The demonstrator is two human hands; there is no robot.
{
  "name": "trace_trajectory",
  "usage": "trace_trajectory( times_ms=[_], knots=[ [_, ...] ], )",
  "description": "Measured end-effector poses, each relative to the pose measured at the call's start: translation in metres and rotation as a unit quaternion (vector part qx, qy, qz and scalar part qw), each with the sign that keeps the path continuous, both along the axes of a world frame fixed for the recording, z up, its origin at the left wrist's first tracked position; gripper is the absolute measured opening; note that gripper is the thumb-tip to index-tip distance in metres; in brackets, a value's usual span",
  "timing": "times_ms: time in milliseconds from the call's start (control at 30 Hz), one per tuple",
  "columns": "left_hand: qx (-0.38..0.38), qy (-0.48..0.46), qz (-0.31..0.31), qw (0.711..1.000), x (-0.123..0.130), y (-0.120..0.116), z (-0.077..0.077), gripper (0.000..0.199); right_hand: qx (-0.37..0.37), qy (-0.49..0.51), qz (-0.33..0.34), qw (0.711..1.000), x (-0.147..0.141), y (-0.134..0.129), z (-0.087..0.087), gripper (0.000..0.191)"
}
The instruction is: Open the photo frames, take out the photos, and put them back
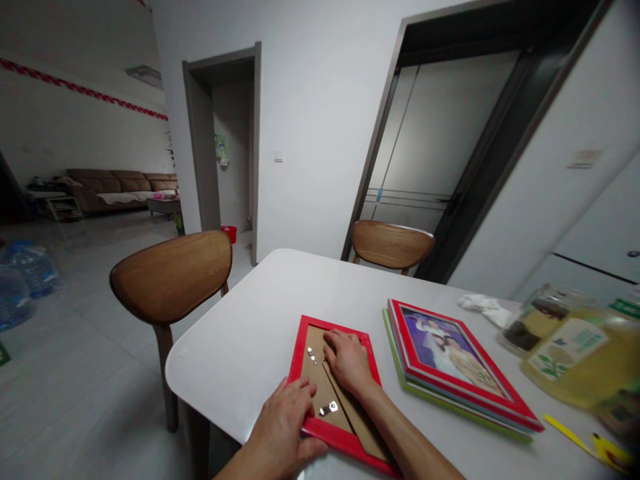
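A red picture frame (340,437) lies face down on the white table, its brown backing board (320,380) showing. Two small metal hangers (329,408) sit on the board, and a long brown stand flap (350,407) slants across it. My left hand (287,423) grips the frame's near left corner, its thumb along the near edge and its fingers over the left side. Bent and held together, the fingers of my right hand (346,360) press on the board near the flap's upper end. My right forearm covers part of the frame's right side.
To the right is a stack of picture frames, the red top one (450,360) holding a photo. Beyond it are a crumpled white tissue (483,307), a glass jar (537,320), a jug of yellow liquid (570,360) and a yellow tool (570,433). Wooden chairs (173,277) stand around the table (235,353).
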State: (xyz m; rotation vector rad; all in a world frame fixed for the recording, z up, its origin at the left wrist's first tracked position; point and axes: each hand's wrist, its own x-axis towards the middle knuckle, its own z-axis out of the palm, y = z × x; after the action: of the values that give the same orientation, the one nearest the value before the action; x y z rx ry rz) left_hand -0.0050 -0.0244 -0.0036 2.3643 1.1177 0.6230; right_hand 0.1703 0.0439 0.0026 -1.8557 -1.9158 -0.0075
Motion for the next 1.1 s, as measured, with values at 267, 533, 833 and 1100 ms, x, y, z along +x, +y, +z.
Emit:
trace_trajectory(
  times_ms=[267,533,833,1100],
  knots=[
    [0.004,0.002,0.009,1.0,0.001,-0.003,0.005,0.046,0.007,0.025,0.033,0.999,0.0,-0.02,0.012,0.036],
    [0.026,0.01,0.001,1.0,-0.002,-0.005,0.002,0.049,-0.054,0.01,0.017,0.998,0.008,-0.084,0.011,0.043],
    [-0.032,-0.092,0.013,0.995,-0.005,-0.004,0.003,0.071,-0.034,0.097,0.021,0.995,0.014,-0.071,0.027,0.046],
    [-0.254,-0.478,0.088,0.836,0.0,0.024,0.028,0.049,0.036,0.139,0.089,0.986,-0.018,-0.088,0.061,0.037]
  ],
)
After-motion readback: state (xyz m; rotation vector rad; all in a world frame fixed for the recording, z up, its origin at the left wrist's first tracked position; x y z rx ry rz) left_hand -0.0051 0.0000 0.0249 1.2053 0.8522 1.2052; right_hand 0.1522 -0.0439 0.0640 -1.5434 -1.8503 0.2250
